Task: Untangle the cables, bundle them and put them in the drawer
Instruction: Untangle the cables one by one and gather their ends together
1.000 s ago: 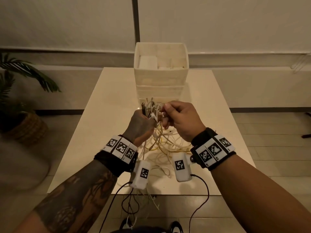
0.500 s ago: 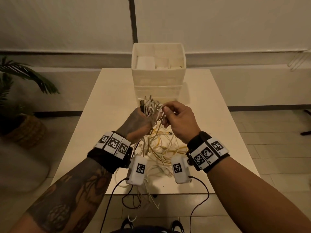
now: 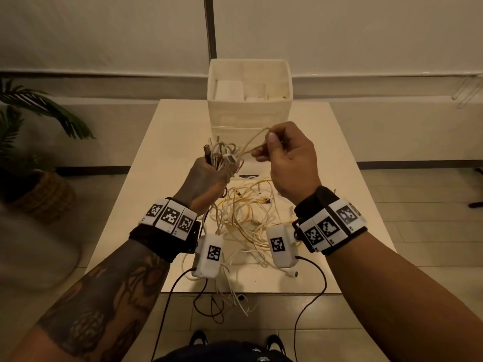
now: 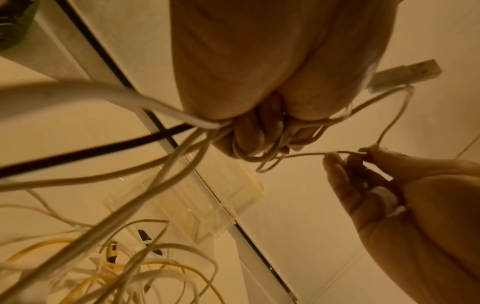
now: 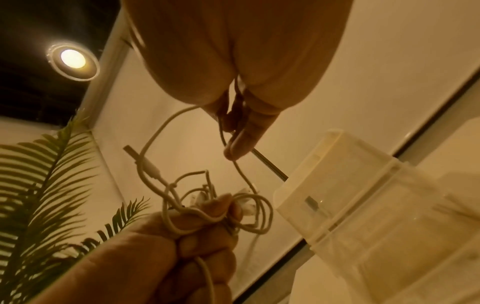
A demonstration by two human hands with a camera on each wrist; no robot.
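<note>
My left hand (image 3: 209,176) grips a knot of white cable ends (image 3: 222,155) above the table, plugs sticking up; the same fist shows in the left wrist view (image 4: 259,135) and the right wrist view (image 5: 197,232). My right hand (image 3: 271,147) pinches one thin white cable loop (image 3: 254,139) and holds it up, to the right of the knot. The pinch shows in the right wrist view (image 5: 233,131). A tangle of white and yellow cables (image 3: 245,215) trails from the fist onto the table (image 3: 326,178). The white plastic drawer unit (image 3: 249,100) stands behind the hands.
Some cables hang over the table's near edge (image 3: 235,301). A small dark object (image 3: 248,176) lies on the table beyond the tangle. A potted palm in a woven basket (image 3: 39,189) stands on the floor at the left.
My right hand has moved up and to the right, away from the left fist, drawing one white cable loop out of the knot. The left hand keeps its grip.
</note>
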